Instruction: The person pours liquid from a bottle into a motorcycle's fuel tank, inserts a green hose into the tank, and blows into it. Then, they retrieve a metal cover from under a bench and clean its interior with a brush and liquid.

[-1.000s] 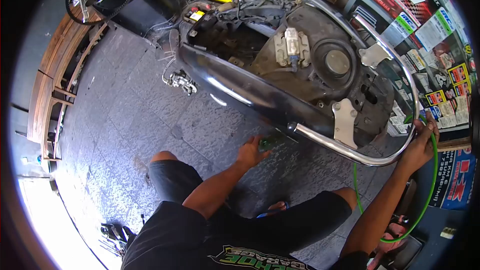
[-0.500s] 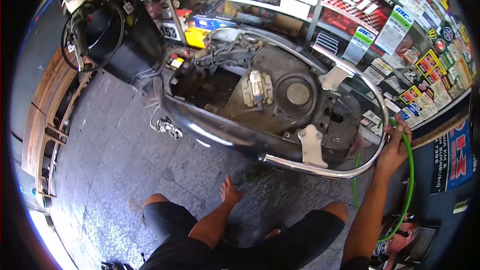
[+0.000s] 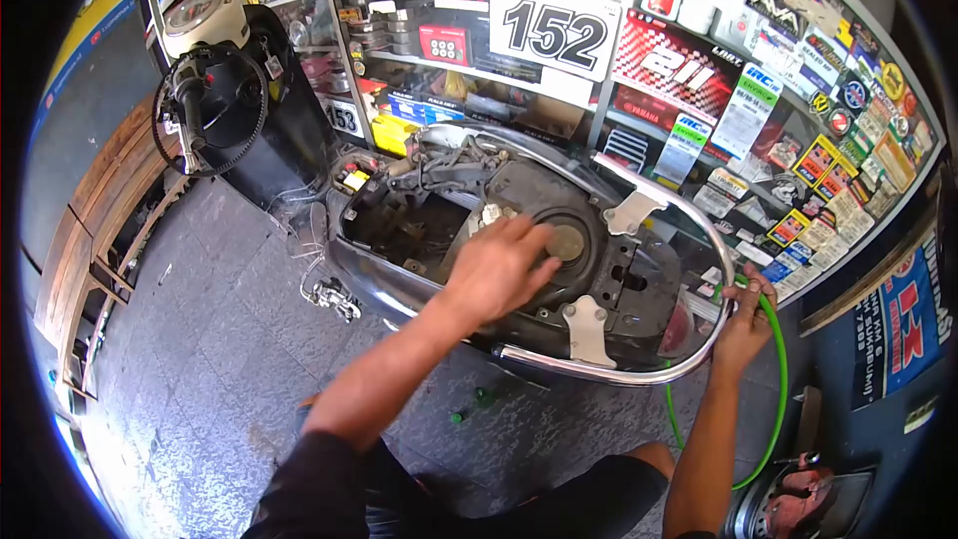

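Hose (image 3: 783, 379), green, hangs at four o'clock from my view's centre, gripped in the right hand (image 3: 743, 324) beside the chrome rail (image 3: 589, 370). Dead centre, I see the left hand (image 3: 499, 268) over the stripped scooter body (image 3: 654, 258), unclenched, fingers bent; I can't tell whether it touches anything. Just beyond its fingers, toward three o'clock, sits the round cap (image 3: 568, 243).

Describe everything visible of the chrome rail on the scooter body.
The chrome rail is a shiny, apparently metal tube, bent into a U around the rear of the scooter body, reflections along it. Pale flat brackets sit inside both arms. The right hand, with the green hose, is at its bend; its grip on the rail is unclear.
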Motion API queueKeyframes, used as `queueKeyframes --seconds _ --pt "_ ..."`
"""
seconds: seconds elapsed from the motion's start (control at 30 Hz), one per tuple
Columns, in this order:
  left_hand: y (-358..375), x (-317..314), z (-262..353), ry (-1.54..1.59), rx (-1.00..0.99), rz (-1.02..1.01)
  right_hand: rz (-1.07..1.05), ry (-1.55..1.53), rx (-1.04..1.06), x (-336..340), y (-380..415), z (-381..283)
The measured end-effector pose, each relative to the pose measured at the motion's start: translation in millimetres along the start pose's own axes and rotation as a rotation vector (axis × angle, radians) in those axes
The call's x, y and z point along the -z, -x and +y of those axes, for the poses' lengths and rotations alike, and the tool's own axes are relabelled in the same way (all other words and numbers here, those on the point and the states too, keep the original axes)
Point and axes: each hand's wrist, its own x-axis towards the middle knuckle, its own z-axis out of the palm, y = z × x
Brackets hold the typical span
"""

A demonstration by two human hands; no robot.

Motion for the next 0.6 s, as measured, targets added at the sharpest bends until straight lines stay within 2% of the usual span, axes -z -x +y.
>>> queueKeyframes --seconds 0.03,0.07,0.13,0.17,0.23,0.33,0.47,0.6 --pt "-17.4 -11.1 -5.3 -0.098 -0.095 -0.112 -0.029 -0.017 -0.017 3.0 -1.3 -1.7" --pt "-29.2 -22.0 -12.8 -0.095 -0.103 -0.098 -0.032 -0.043 -0.028 9.2 -4.6 -1.9" --pt "-48.9 -36.4 -24.2 -0.224 -0.280 -0.423 -0.007 -0.081 -0.026 23.6 -11.7 -10.0" --pt "-57.0 -37.7 -27.2 -0.225 -0.283 -0.412 0.012 -0.121 -0.041 29.7 -13.6 -14.6" --pt "-68.4 -39.9 -32.4 -0.248 -0.451 -0.588 0.029 -0.144 -0.034 36.7 -12.7 -24.9" --pt "-76.9 -45.1 -31.4 -0.276 -0.454 -0.663 0.072 -0.225 -0.030 42.9 -5.0 -44.3" --pt "-74.2 -47.3 -26.9 -0.273 -0.421 -0.633 0.098 -0.330 0.059 49.8 5.4 -65.2" --pt "-68.9 -43.5 -6.2 -0.280 -0.158 -0.633 0.077 -0.353 0.092 36.5 17.9 -80.3"
